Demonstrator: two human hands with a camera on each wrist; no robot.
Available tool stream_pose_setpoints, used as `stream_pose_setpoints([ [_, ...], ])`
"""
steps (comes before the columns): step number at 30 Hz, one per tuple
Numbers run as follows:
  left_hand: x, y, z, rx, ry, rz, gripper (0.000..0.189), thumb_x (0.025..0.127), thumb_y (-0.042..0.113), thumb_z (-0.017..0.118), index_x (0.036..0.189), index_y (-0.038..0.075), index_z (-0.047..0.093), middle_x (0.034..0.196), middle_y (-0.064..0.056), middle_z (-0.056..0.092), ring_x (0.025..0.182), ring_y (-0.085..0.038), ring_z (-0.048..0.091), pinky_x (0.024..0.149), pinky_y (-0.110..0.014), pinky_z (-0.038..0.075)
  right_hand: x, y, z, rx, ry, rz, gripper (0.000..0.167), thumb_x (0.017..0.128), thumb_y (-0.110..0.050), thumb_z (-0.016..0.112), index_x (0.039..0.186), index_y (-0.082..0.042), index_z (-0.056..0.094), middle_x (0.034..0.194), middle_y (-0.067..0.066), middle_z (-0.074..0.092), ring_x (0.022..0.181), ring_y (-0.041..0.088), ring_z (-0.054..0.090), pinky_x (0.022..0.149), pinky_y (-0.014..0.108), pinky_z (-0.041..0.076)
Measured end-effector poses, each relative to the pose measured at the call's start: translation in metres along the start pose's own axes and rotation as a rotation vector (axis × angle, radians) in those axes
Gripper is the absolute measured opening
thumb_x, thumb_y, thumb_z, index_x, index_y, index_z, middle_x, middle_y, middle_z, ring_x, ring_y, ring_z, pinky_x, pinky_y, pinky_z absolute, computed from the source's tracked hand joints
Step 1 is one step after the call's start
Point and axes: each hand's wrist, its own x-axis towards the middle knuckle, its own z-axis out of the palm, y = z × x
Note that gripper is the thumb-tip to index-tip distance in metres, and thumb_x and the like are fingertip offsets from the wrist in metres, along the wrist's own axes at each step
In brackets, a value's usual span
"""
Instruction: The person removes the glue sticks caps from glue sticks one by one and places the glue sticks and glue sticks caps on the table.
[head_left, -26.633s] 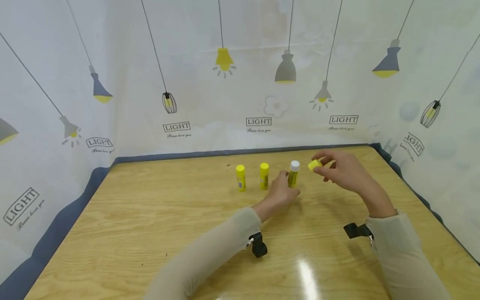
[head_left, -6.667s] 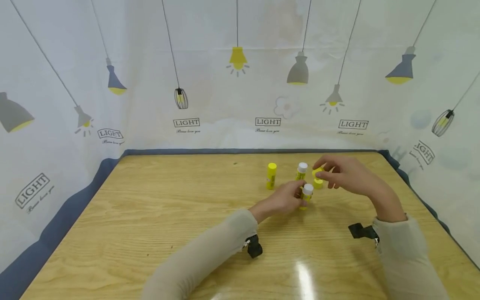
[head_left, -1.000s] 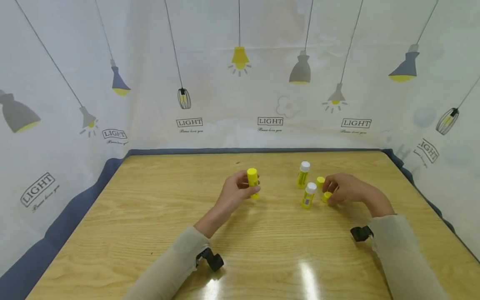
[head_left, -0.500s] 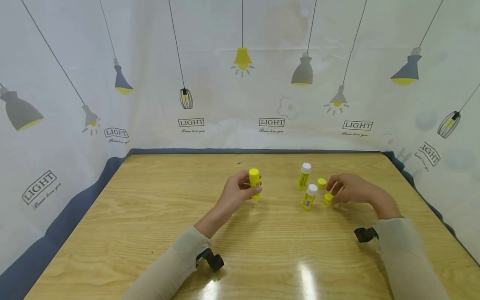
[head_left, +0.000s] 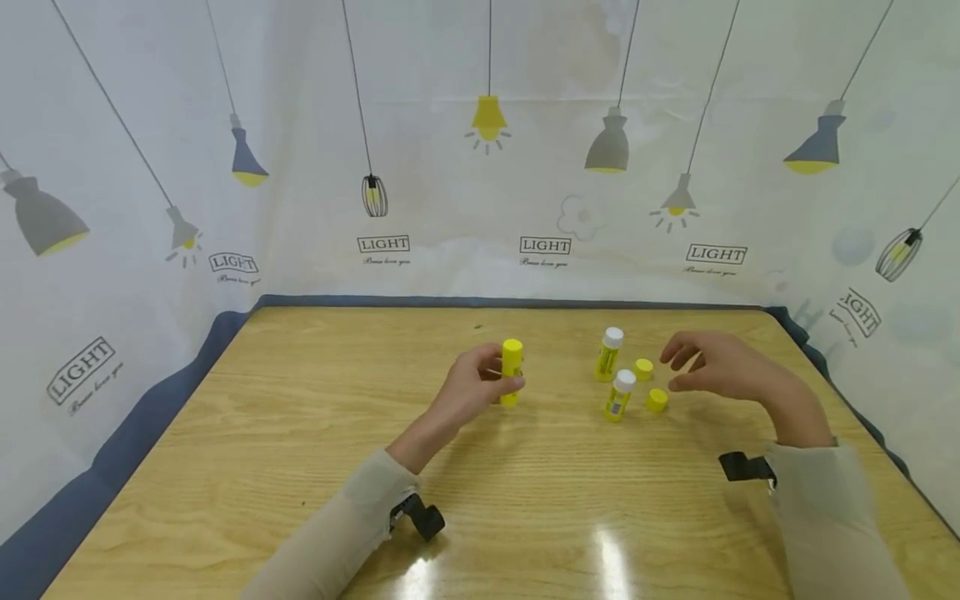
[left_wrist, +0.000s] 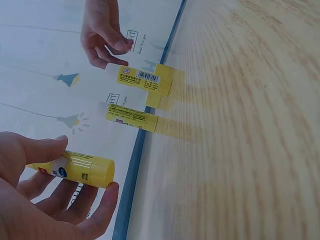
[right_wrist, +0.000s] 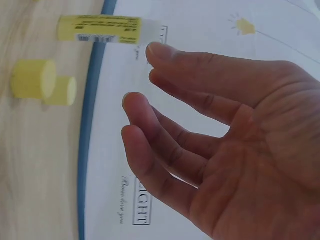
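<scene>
My left hand (head_left: 468, 385) grips a yellow glue stick (head_left: 512, 358) with its yellow cap on, held upright in the head view. In the left wrist view, the thumb and fingers curl round that tube, whose bottom end points at the table. Two uncapped glue sticks with white tops stand to the right, a rear one (head_left: 608, 360) and a nearer one (head_left: 617, 403). Beside them sit two loose yellow caps, one behind (head_left: 643, 370) and one in front (head_left: 657, 401). My right hand (head_left: 731, 368) hovers right of the caps, fingers loosely bent, nothing between them.
The wooden table (head_left: 337, 433) reaches back to a blue-edged fabric wall (head_left: 450, 200) printed with hanging lamps. Black straps hang from the left cuff (head_left: 423, 517) and right cuff (head_left: 746, 467).
My right hand has released the front yellow cap and risen to the right. My left hand barely moves with its glue stick. Since the oldest frame, two glue sticks have lost their caps.
</scene>
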Motion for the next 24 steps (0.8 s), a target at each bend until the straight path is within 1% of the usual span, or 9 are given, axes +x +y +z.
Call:
stream_pose_setpoints([
  [5,0.001,-0.001,0.0,0.039,-0.055,-0.012,0.04,0.096,0.021,0.075,0.135,0.015,0.064,0.124,-0.011,0.068,0.105,-0.022,0.067,0.089,-0.04,0.062,-0.007,-0.018,-0.003,-0.016,0.031,-0.018,0.033,0.094,-0.023,0.076,0.12,-0.007,0.066,0.117,0.016,0.071,0.1,0.03,0.07,0.081,0.046,0.06],
  [7,0.002,-0.002,-0.001,0.06,-0.075,-0.013,0.039,0.096,0.02,0.075,0.133,0.015,0.064,0.122,-0.01,0.068,0.104,-0.021,0.068,0.088,-0.04,0.062,-0.01,-0.025,-0.003,-0.016,0.038,-0.025,0.032,0.094,-0.024,0.076,0.12,-0.008,0.066,0.116,0.014,0.071,0.099,0.027,0.071,0.08,0.044,0.06],
  [13,0.002,-0.003,-0.001,0.146,-0.099,-0.013,0.035,0.095,0.019,0.077,0.128,0.014,0.066,0.119,-0.01,0.07,0.101,-0.021,0.068,0.083,-0.037,0.062,-0.015,-0.044,-0.005,-0.025,0.052,-0.058,0.029,0.096,-0.025,0.075,0.119,-0.009,0.066,0.11,0.007,0.073,0.09,0.014,0.068,0.073,0.034,0.056],
  [18,0.002,-0.003,-0.001,0.164,-0.113,-0.017,0.033,0.095,0.018,0.077,0.126,0.015,0.067,0.117,-0.01,0.071,0.098,-0.02,0.069,0.08,-0.037,0.062,-0.018,-0.058,-0.005,-0.054,0.083,-0.113,0.025,0.098,-0.027,0.073,0.117,-0.013,0.068,0.106,0.0,0.073,0.09,0.011,0.066,0.072,0.031,0.055],
  [24,0.001,-0.004,-0.002,0.195,-0.158,-0.004,0.034,0.094,0.018,0.077,0.126,0.014,0.068,0.115,-0.01,0.071,0.094,-0.019,0.069,0.074,-0.035,0.061,-0.017,-0.074,-0.001,-0.062,0.136,-0.204,0.019,0.1,-0.027,0.07,0.115,-0.016,0.068,0.1,-0.004,0.072,0.086,0.009,0.065,0.069,0.026,0.054],
])
